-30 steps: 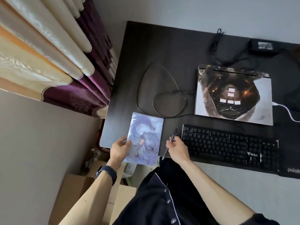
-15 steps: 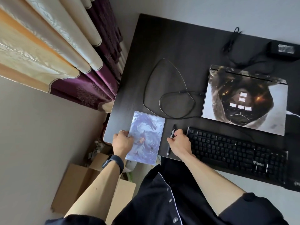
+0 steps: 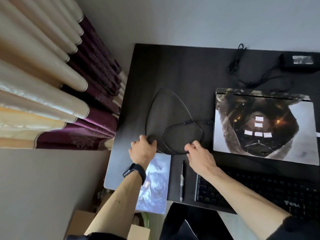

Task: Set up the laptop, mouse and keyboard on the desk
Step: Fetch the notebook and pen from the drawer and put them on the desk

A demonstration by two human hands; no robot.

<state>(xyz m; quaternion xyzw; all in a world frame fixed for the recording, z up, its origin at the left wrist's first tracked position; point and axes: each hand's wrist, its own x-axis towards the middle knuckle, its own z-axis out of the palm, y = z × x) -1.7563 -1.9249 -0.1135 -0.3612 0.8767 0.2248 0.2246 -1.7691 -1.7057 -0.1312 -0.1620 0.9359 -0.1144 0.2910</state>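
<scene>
The closed laptop (image 3: 263, 125), its lid covered by a dark illustrated skin, lies at the right of the dark desk (image 3: 173, 66). The black keyboard (image 3: 270, 189) sits in front of it along the near edge. A thin black cable (image 3: 174, 96) runs from the laptop's left side and loops across the desk. My left hand (image 3: 143, 148) is curled over the loop's left side. My right hand (image 3: 197, 154) pinches the cable at the loop's near right. No mouse is in sight.
A purple-blue illustrated pad (image 3: 155, 186) lies at the near left corner, partly under my left forearm. Beside it lies a pen (image 3: 181, 181). A power brick (image 3: 299, 64) and a bundled cord (image 3: 237, 58) sit at the back. Curtains (image 3: 52, 84) hang left; cardboard boxes (image 3: 81, 224) stand below.
Both hands let go of the pad and the pen and moved forward onto the cable loop. The pen now lies flat beside the pad. The camera has moved closer.
</scene>
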